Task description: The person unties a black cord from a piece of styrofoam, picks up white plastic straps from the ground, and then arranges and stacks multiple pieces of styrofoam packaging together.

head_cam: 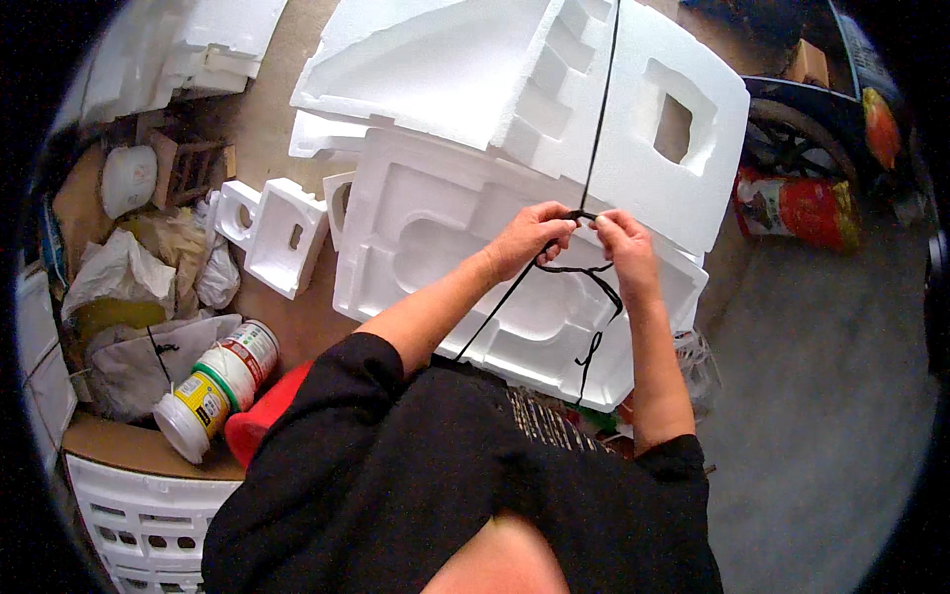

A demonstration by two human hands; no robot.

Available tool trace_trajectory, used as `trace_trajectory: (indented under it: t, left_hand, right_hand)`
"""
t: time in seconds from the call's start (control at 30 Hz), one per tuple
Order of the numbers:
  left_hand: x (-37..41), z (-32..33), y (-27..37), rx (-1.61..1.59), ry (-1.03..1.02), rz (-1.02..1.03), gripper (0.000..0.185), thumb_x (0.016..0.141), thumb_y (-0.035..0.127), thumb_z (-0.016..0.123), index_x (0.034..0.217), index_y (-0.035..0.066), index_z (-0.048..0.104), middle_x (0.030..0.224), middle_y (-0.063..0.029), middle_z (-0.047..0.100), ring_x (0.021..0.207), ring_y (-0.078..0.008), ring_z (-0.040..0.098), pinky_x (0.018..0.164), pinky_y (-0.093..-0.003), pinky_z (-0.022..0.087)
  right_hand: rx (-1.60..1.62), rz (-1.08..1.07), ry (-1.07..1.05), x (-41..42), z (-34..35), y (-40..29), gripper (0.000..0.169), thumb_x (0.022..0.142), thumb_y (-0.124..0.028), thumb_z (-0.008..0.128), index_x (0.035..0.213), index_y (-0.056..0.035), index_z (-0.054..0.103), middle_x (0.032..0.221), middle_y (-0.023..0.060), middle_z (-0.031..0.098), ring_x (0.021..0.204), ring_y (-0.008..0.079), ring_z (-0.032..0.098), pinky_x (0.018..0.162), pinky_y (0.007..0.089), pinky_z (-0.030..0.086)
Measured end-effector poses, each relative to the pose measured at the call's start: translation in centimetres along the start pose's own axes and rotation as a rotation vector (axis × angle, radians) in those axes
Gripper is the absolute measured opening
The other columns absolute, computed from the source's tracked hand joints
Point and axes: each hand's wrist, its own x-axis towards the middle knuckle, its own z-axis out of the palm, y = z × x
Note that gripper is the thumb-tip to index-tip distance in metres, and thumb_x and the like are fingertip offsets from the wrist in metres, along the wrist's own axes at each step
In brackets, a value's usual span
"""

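Observation:
Large molded white polystyrene foam pieces (445, 200) are stacked in front of me. A black cord (604, 111) runs down over them from the top of the view to my hands, and another stretch slants down towards my body. My left hand (536, 236) pinches the cord where its strands meet. Close beside it, on the right, my right hand (627, 249) pinches the same cord between thumb and fingers. A loop of cord sags between the hands, and a loose kinked end hangs below my right hand, over the lower foam piece.
Smaller foam blocks (286, 237), plastic bags (122, 278), plastic buckets (239, 362) and a red plastic object (267, 412) lie to the left. More foam (215, 52) stands at upper left. On the right are a red sack (798, 211) and a vehicle wheel (798, 141).

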Motion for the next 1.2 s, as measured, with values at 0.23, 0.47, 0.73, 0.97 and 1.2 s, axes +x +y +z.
trace_trajectory:
  t: [0.23, 0.47, 0.73, 0.97, 1.2]
  left_hand:
    - [0.0, -0.8, -0.6, 0.025, 0.088, 0.129, 0.011, 0.083, 0.017, 0.056, 0.088, 0.007, 0.057, 0.071, 0.0008, 0.055, 0.062, -0.0068, 0.052, 0.053, -0.0234, 0.046]
    - [0.6, -1.8, -0.1, 0.021, 0.033, 0.053, 0.013, 0.085, 0.018, 0.051, 0.084, 0.006, 0.054, 0.064, 0.0011, 0.048, 0.055, -0.0083, 0.047, 0.049, -0.0245, 0.042]
    - [0.9, -3.7, 0.1, -0.255, -0.062, -0.072, 0.012, 0.081, 0.018, 0.050, 0.073, 0.008, 0.049, 0.060, 0.0005, 0.042, 0.050, -0.0102, 0.039, 0.044, -0.0242, 0.033]
    - [-0.6, -2.7, 1.4, 0.010, 0.075, -0.087, 0.009, 0.081, 0.015, 0.052, 0.079, 0.006, 0.052, 0.065, 0.0000, 0.046, 0.057, -0.0109, 0.047, 0.050, -0.0258, 0.042]
    - [-0.2, -2.3, 3.2, 1.116, 0.251, 0.744, 0.008, 0.077, 0.010, 0.058, 0.080, 0.002, 0.059, 0.076, -0.0122, 0.060, 0.068, -0.0262, 0.059, 0.062, -0.0346, 0.047]
  right_hand:
    - [-0.398, -0.331, 0.199, -1.3, 2.7, 0.7, 0.011, 0.079, -0.011, 0.057, 0.083, -0.0004, 0.059, 0.079, 0.0075, 0.059, 0.066, 0.0157, 0.056, 0.061, 0.0276, 0.045]
    - [-0.598, -0.725, 0.043, 1.9, 2.0, 0.0, 0.007, 0.078, -0.004, 0.058, 0.085, -0.0012, 0.057, 0.080, 0.0127, 0.061, 0.073, 0.0238, 0.061, 0.064, 0.0329, 0.048]
    - [-0.430, -0.463, -0.216, 3.5, 2.4, -0.8, 0.008, 0.074, -0.005, 0.058, 0.081, -0.0005, 0.055, 0.070, 0.0114, 0.061, 0.066, 0.0190, 0.061, 0.063, 0.0294, 0.048]
    - [-0.378, -0.546, -0.009, 2.4, 4.2, 1.1, 0.008, 0.070, -0.003, 0.058, 0.077, -0.0008, 0.054, 0.067, 0.0087, 0.058, 0.063, 0.0150, 0.059, 0.062, 0.0277, 0.047]
    - [-0.437, -0.618, -0.033, 2.6, 3.8, 0.4, 0.010, 0.069, -0.002, 0.059, 0.078, -0.0004, 0.056, 0.071, 0.0103, 0.060, 0.065, 0.0175, 0.061, 0.063, 0.0284, 0.048]
